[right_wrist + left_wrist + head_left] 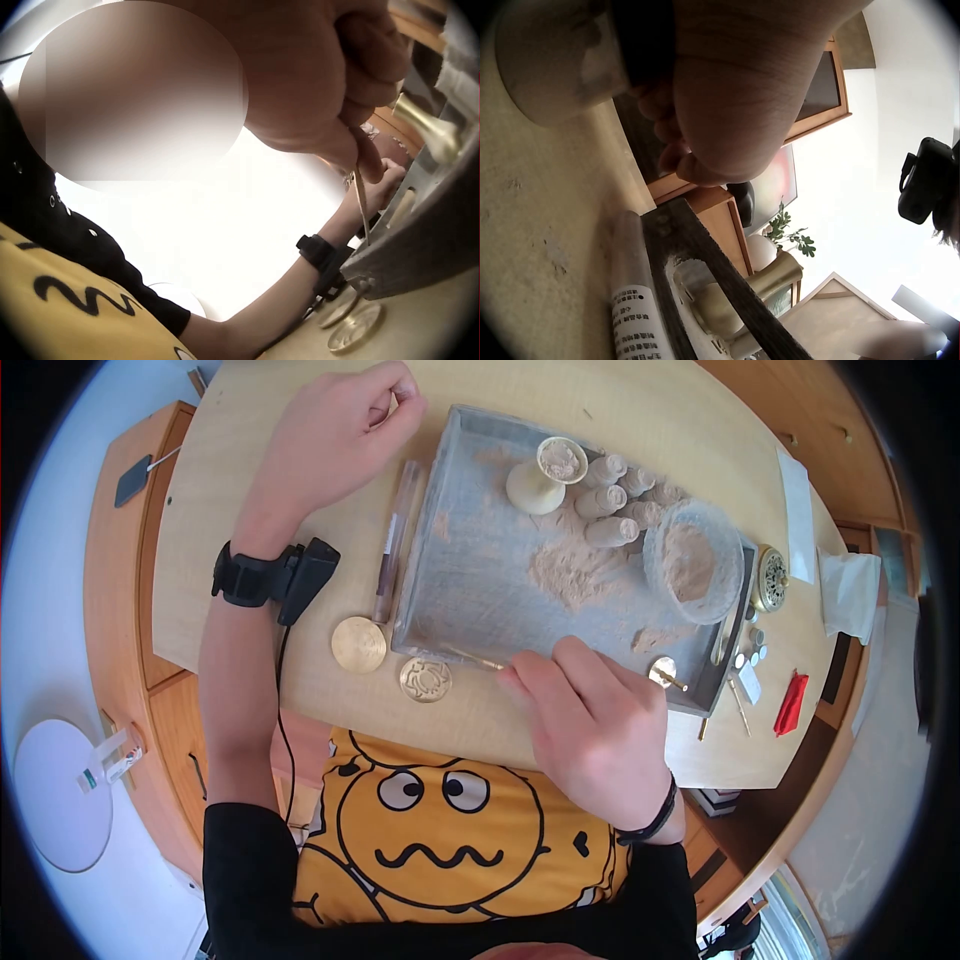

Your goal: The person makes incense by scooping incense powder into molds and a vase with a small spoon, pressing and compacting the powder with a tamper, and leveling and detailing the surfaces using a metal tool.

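My right hand [595, 725] pinches a slim gold-coloured rod [478, 658] between thumb and forefinger. The rod slants down to the near left corner of the grey tray [470, 560], its tip close over the tray's edge. My left hand [345, 440], fingers loosely curled, lies left of the tray. In the left wrist view a jar [562, 60] with brownish contents and a dark lid [641, 37] stands directly under it, the lid against the hand. A round gold-coloured disc [358, 644] and an openwork disc [426, 679] lie by the tray's near corner.
The tray bears loose beige powder [575, 570], a cream vase [540, 485], several powder-topped bottles [600, 502] and a clear tub [740, 575]. A small disc with a handle [662, 671] sits at its near right. Outside lie a long tube [395, 545] and a red pouch [791, 704].
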Action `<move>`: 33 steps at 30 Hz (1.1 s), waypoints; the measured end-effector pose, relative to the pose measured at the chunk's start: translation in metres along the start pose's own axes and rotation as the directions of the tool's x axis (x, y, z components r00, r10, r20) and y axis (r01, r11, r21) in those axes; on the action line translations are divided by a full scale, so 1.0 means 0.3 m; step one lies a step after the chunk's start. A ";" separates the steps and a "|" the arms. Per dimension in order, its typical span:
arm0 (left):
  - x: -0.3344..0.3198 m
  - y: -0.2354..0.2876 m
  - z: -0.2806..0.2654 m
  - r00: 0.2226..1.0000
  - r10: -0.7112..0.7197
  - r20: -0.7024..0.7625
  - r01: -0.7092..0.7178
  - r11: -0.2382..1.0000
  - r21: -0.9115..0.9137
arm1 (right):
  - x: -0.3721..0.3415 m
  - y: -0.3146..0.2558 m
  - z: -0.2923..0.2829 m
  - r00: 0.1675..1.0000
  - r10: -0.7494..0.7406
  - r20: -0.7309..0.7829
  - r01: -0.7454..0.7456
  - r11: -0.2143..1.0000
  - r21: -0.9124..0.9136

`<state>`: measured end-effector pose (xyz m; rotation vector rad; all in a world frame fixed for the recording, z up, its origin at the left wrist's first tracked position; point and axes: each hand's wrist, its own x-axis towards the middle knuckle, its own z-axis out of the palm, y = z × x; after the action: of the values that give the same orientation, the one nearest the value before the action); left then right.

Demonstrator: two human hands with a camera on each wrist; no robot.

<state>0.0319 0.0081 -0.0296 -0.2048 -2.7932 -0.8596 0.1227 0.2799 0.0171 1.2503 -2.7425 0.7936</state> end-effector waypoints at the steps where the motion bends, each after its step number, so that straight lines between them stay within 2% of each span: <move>1: -0.003 -0.002 0.004 1.000 -0.009 0.001 0.009 1.000 -0.013 | -0.001 -0.002 0.007 0.999 0.026 -0.019 -0.026 0.999 0.019; 5: 0.006 0.008 -0.005 1.000 -0.010 0.013 0.010 1.000 0.015 | 0.013 0.015 -0.019 0.996 0.092 -0.021 -0.092 0.996 -0.002; 7: 0.002 0.002 0.002 0.998 0.064 -0.026 -0.064 0.998 -0.004 | 0.006 0.031 -0.037 0.978 0.196 -0.073 -0.203 0.974 -0.105; 11: 0.004 0.007 -0.003 0.999 0.045 -0.019 -0.045 0.999 0.018 | 0.005 0.035 -0.054 0.978 0.197 -0.068 -0.197 0.980 0.001; 13: 0.003 0.003 0.001 0.999 0.033 -0.008 -0.033 0.999 -0.016 | 0.007 0.014 -0.042 0.993 0.120 -0.017 -0.118 0.989 0.093; 14: 0.000 0.001 0.002 0.999 0.034 -0.004 -0.034 0.999 -0.015 | 0.007 0.013 -0.036 0.992 0.123 -0.017 -0.121 0.988 0.095; 16: -0.002 -0.003 0.000 1.000 0.027 0.004 -0.027 1.000 0.000 | 0.009 0.013 -0.025 0.999 0.033 0.035 -0.034 0.999 0.008; 20: 0.002 0.006 0.003 1.000 -0.002 -0.008 0.002 0.999 -0.036 | 0.004 0.036 -0.036 0.997 0.070 0.021 -0.069 0.996 -0.054; 22: 0.001 -0.002 0.004 0.999 0.050 -0.019 -0.050 0.999 -0.006 | 0.003 0.038 -0.057 0.971 0.227 -0.075 -0.235 0.965 -0.117; 26: 0.004 0.006 -0.003 0.998 0.062 -0.016 -0.062 0.998 0.007 | 0.010 0.039 -0.067 0.967 0.227 -0.112 -0.239 0.965 -0.109; 28: 0.000 0.010 0.001 0.999 0.040 -0.009 -0.040 0.999 -0.019 | 0.009 0.019 -0.048 0.985 0.171 -0.030 -0.169 0.984 0.061; 32: 0.003 0.013 -0.002 1.000 0.030 -0.004 -0.030 0.999 0.010 | 0.015 0.021 -0.027 0.989 0.148 0.007 -0.148 0.986 0.076; 33: 0.003 0.011 0.001 0.999 0.032 -0.012 -0.032 0.999 -0.019 | 0.012 0.038 -0.032 0.985 0.171 -0.034 -0.171 0.985 -0.027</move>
<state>0.0316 0.0110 -0.0279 -0.2457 -2.7637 -0.8780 0.1103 0.2879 0.0214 0.9985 -2.8542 0.7736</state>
